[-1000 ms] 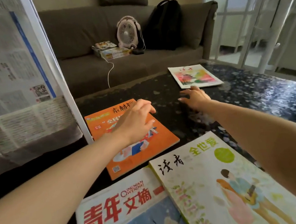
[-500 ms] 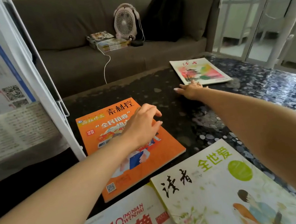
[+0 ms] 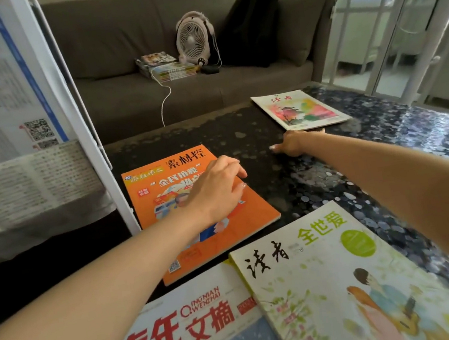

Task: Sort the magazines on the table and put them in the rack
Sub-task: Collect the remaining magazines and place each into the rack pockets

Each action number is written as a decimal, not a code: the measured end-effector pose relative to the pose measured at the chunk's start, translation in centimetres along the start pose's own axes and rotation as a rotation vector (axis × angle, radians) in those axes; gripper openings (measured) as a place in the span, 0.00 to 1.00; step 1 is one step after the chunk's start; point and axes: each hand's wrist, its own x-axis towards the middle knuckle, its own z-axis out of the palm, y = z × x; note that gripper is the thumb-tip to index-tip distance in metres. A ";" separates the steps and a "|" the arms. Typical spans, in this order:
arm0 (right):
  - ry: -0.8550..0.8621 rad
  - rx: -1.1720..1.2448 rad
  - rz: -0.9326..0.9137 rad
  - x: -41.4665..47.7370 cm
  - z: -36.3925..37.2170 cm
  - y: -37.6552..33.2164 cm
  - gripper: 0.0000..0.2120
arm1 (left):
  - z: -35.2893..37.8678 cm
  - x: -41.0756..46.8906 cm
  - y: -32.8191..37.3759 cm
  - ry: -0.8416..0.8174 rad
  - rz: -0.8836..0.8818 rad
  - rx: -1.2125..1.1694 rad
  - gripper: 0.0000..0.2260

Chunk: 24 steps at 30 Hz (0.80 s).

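Grey sofa (image 3: 126,103) w/ small fan (image 3: 193,40), black backpack (image 3: 251,26), book stack (image 3: 167,66).

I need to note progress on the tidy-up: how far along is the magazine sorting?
Barely begun: four magazines still lie on the table. In hand: the left hand is over the orange magazine, the right hand at the far magazine. Left: all four into the rack, which shows only newspapers.
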 end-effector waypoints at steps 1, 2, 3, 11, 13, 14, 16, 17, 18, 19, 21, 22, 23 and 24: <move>-0.006 -0.014 -0.011 -0.4 0.1 0.1 0.38 | -0.1 -0.2 0.2 -0.013 0.001 0.005 0.11; 0.007 -0.017 -0.016 -0.8 0.2 0.2 0.37 | -0.1 -0.5 0.4 -0.025 0.002 0.015 0.11; 0.032 -0.009 -0.023 -1.2 0.3 0.4 0.36 | -0.2 -0.7 0.5 -0.032 0.005 0.026 0.12; 0.103 0.156 -0.066 -0.8 1.4 2.4 0.32 | -0.6 -1.6 0.2 -0.009 0.001 0.042 0.11; 0.130 0.156 -0.063 -0.3 1.4 2.5 0.32 | -0.4 -1.5 0.0 -0.005 -0.006 0.039 0.11; 0.134 0.151 -0.073 0.2 1.3 2.5 0.31 | -0.2 -1.5 -0.2 -0.003 -0.007 0.039 0.11; 0.127 0.133 -0.080 0.8 1.1 2.3 0.32 | 0.1 -1.6 -0.4 -0.001 -0.012 0.034 0.10; 0.128 0.125 -0.065 1.1 1.0 2.1 0.33 | 0.3 -1.7 -0.6 0.001 -0.011 0.038 0.10; 0.132 0.124 -0.039 1.3 1.0 1.9 0.34 | 0.5 -1.7 -0.7 0.007 -0.007 0.048 0.09; 0.142 0.124 -0.016 1.4 0.9 1.8 0.35 | 0.6 -1.8 -0.9 0.014 -0.006 0.056 0.09; 0.188 0.078 -0.034 1.2 1.0 1.3 0.34 | 0.7 -1.9 -1.0 0.026 -0.018 0.046 0.09; 0.211 0.035 -0.079 0.7 1.0 1.0 0.33 | 0.7 -1.9 -0.9 0.036 -0.030 0.035 0.09; 0.230 0.000 -0.129 0.1 1.0 0.6 0.32 | 0.7 -1.7 -0.8 0.043 -0.050 0.016 0.09; 0.251 -0.020 -0.173 -0.8 1.0 0.1 0.31 | 0.8 -1.6 -0.6 0.051 -0.084 -0.023 0.10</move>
